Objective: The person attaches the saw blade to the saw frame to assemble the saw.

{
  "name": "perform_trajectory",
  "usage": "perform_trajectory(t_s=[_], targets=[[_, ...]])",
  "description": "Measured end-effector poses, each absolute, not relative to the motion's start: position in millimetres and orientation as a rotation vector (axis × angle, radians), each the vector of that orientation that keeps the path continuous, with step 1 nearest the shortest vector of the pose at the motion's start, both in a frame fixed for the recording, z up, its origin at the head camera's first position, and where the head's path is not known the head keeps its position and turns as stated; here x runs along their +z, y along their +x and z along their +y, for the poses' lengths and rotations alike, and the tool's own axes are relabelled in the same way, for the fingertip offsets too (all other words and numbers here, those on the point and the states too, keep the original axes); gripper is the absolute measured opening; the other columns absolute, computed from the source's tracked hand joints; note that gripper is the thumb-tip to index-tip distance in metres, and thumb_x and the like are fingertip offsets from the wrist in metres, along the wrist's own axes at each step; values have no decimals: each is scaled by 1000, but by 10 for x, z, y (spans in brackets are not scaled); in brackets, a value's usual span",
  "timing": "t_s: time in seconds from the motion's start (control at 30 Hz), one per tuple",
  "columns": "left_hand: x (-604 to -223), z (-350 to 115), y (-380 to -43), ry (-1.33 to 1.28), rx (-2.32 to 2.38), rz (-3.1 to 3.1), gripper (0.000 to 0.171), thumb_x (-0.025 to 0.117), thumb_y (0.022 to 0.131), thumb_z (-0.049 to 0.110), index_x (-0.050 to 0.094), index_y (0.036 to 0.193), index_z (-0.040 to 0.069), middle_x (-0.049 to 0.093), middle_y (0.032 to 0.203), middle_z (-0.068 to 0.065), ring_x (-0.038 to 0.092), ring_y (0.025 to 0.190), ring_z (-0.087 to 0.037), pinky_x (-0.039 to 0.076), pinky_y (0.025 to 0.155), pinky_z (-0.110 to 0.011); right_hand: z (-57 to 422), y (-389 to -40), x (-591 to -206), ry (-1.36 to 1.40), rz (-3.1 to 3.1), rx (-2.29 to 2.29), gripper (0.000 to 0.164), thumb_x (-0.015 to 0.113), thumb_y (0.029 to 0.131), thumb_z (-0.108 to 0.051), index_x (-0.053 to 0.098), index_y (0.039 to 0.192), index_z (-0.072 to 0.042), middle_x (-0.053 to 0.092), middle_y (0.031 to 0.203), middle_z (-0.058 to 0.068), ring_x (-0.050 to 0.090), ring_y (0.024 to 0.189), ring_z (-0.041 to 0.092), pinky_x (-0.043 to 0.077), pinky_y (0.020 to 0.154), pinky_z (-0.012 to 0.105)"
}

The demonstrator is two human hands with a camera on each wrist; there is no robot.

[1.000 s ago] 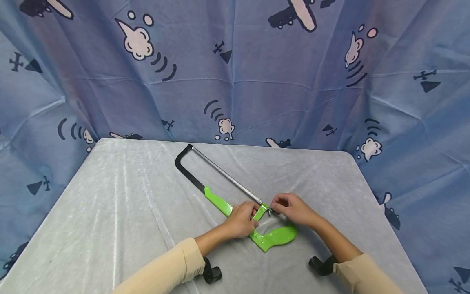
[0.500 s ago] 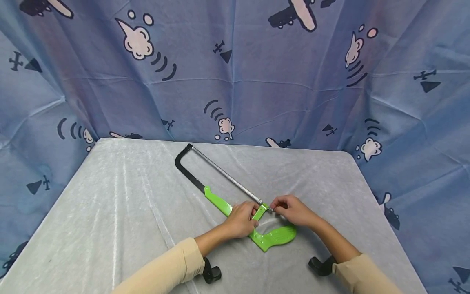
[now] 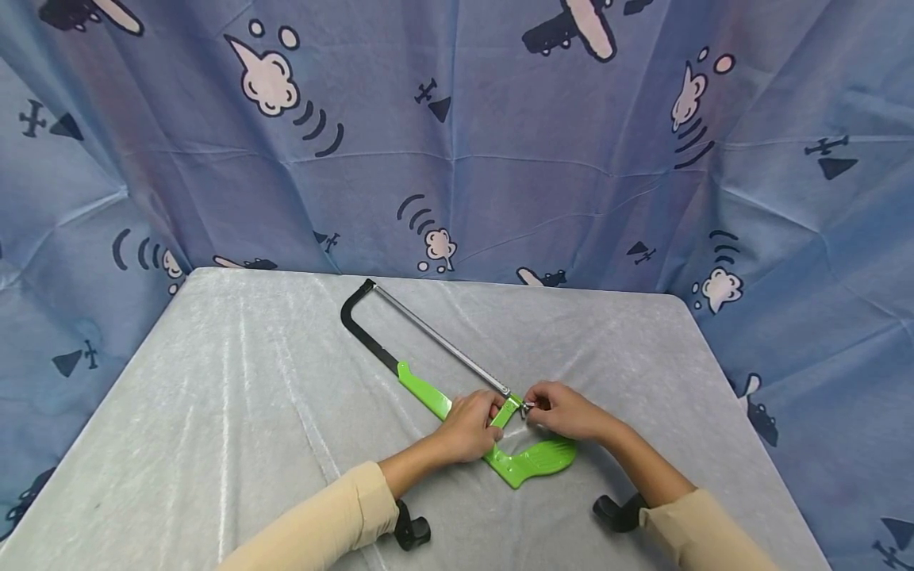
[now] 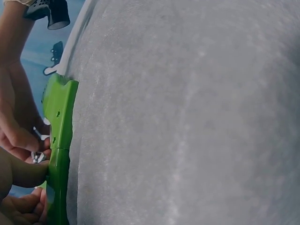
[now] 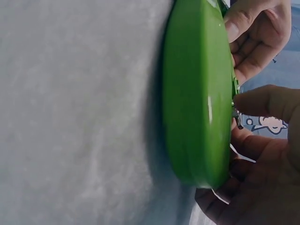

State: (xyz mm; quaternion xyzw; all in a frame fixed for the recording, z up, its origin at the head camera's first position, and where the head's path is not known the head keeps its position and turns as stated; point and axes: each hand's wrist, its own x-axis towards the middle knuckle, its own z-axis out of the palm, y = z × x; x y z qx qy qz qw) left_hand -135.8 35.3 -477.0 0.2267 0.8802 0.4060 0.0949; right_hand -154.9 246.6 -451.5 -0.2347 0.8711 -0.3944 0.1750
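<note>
Blue curtain point(image 3: 500, 95) with cartoon planes and puffy clouds fills the upper half of the frame, hanging behind a worktop point(image 3: 178, 428) draped in pale, crushed-looking cloth. On that cloth, just about mid-frame, lies a green-and-black hacksaw point(image 3: 426, 393), its silver bar slanting down to the right. The left hand point(image 3: 466, 428), lower centre, has its grip pinching the short green arm; just right of it, the right hand point(image 3: 567, 408) pinches a small silver wing nut point(image 3: 524, 410) at the saw's near end.
</note>
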Motion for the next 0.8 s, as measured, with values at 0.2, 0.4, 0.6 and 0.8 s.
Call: perform_trajectory(t_s=[0.2, 0.4, 0.6, 0.8], targets=[[-4765, 347, -1362, 685, 1202, 2618, 30, 74, 81, 3, 64, 110, 4, 58, 87, 0, 49, 79, -7, 35, 81, -28, 2432, -1560, -4503, -614, 2477, -1070, 14, 70, 82, -14, 60, 82, -5, 50, 71, -3, 46, 64, 8, 40, 56, 25], [-4762, 353, -1366, 666, 1198, 2606, 31, 74, 82, 3, 64, 110, 4, 57, 87, 1, 49, 80, -8, 34, 81, -28, 2376, -1572, -4477, -536, 2504, -984, 20, 74, 82, -16, 58, 77, -6, 48, 68, -3, 46, 61, 10, 38, 55, 25], [-4761, 352, -1366, 670, 1195, 2610, 30, 74, 82, 4, 64, 110, 5, 57, 87, 1, 49, 80, -8, 34, 80, -27, 2313, -1582, -4469, -455, 2549, -900, 26, 75, 80, -17, 53, 67, -11, 46, 61, -6, 43, 56, 10, 35, 53, 25], [-4767, 346, -1355, 686, 1192, 2621, 30, 74, 81, 3, 64, 109, 5, 57, 86, 2, 49, 79, -7, 34, 78, -26, 2249, -1583, -4464, -395, 2624, -794, 31, 78, 74, -18, 50, 64, -13, 45, 60, -7, 42, 55, 9, 34, 54, 25]])
